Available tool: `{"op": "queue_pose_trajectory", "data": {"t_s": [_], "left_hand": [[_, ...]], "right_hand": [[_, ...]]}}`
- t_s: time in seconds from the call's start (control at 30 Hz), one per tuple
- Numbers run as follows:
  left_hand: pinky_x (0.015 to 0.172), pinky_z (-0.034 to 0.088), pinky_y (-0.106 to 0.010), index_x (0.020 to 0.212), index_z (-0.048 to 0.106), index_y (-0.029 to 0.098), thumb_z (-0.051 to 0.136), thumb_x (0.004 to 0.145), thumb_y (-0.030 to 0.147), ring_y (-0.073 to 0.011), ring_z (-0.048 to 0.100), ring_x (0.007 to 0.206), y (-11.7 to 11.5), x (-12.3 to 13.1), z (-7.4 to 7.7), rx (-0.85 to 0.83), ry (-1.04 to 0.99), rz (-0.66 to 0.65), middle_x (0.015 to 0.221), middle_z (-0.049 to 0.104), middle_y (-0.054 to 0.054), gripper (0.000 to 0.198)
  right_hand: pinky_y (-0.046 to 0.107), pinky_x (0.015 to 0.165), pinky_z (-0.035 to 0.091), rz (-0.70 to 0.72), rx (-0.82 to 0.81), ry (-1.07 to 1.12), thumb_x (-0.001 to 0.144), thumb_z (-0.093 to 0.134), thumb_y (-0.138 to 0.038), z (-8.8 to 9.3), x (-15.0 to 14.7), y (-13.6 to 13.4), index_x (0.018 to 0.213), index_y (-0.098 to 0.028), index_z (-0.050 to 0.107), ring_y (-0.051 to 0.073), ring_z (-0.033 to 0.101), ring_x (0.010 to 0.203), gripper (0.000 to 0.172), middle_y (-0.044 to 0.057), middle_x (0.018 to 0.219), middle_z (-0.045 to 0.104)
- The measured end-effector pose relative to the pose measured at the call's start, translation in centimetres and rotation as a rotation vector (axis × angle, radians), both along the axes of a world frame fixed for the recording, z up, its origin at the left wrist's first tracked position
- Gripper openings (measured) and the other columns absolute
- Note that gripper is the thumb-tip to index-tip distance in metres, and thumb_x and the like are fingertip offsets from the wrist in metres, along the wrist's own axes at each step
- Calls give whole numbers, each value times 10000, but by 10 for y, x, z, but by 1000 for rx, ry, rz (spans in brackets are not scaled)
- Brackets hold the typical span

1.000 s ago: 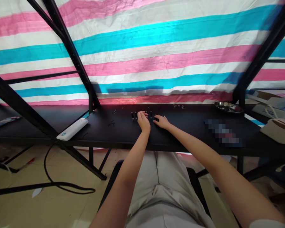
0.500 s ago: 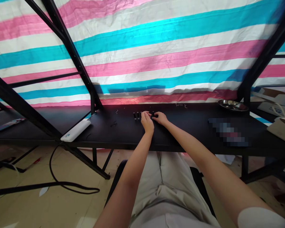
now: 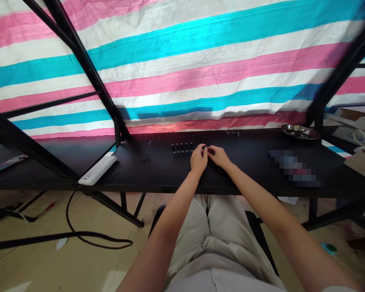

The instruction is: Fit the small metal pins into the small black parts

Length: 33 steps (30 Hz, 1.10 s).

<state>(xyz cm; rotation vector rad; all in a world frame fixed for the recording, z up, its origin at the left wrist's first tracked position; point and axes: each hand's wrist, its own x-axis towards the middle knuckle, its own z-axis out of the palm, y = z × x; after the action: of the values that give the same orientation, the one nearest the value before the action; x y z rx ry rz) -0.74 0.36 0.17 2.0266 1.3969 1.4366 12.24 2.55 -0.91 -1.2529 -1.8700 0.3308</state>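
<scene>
Several small black cylinders with pale ends (image 3: 182,148) stand in a row on the black tabletop (image 3: 134,170). Just right of the row, my left hand (image 3: 198,159) is closed, its fingertips pinching at a small dark piece (image 3: 206,147). My right hand (image 3: 219,156) meets it from the other side, with thumb and fingers pinched at the same spot. The fingers hide most of the piece, so its exact kind does not show.
A white power strip (image 3: 97,170) with a black cable (image 3: 71,202) lies at the left. Small pale bits (image 3: 232,132) are at the back edge, dark scraps (image 3: 146,159) at mid-left. At the right are a metal dish (image 3: 300,132), a blurred-out item (image 3: 295,168) and boxes (image 3: 353,125).
Both hands have moved right, away from the row, and come together at the fingertips. More of the black cylinders now show. The view has shifted slightly.
</scene>
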Motion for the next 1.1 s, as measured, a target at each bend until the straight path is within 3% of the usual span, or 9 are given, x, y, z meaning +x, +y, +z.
{"op": "queue_pose_trajectory", "data": {"t_s": [0.2, 0.47, 0.77, 0.9, 1.1], "left_hand": [[782, 462, -268, 1078, 558, 195, 427, 899, 270, -151, 593, 825, 2, 1, -1, 38, -12, -57, 880, 638, -47, 235], [725, 458, -252, 1014, 536, 198, 447, 886, 242, -137, 607, 744, 5, 3, -3, -59, -124, 4, 778, 624, -16, 162], [716, 459, -252, 1095, 525, 191, 522, 833, 209, -115, 589, 676, 10, 2, -6, -147, -172, -57, 791, 634, -8, 263], [695, 454, -242, 974, 596, 188, 541, 817, 204, -103, 565, 651, 12, 3, -8, -161, -167, -49, 827, 649, -18, 167], [650, 434, -221, 932, 603, 168, 535, 834, 338, -83, 503, 581, 11, 4, 6, -70, -166, 45, 797, 634, -18, 208]], "right_hand": [[273, 657, 345, -75, 101, -288, 834, 472, -264, 5, 2, 2, 824, -182, 587, 166, 540, 686, 142, 56, 761, 631], [275, 668, 299, -125, 114, -389, 854, 475, -263, 6, 5, 1, 819, -182, 572, 166, 543, 688, 131, 38, 720, 620], [289, 704, 315, -121, 81, -384, 848, 468, -242, 6, 4, 1, 890, -179, 598, 181, 558, 742, 151, 55, 790, 641], [289, 709, 324, -98, 93, -362, 846, 463, -233, 7, 4, 0, 891, -179, 594, 182, 557, 741, 149, 62, 799, 641], [281, 699, 356, -137, 30, -344, 833, 484, -224, 9, 8, 0, 819, -173, 588, 185, 566, 743, 117, 70, 791, 645]]}}
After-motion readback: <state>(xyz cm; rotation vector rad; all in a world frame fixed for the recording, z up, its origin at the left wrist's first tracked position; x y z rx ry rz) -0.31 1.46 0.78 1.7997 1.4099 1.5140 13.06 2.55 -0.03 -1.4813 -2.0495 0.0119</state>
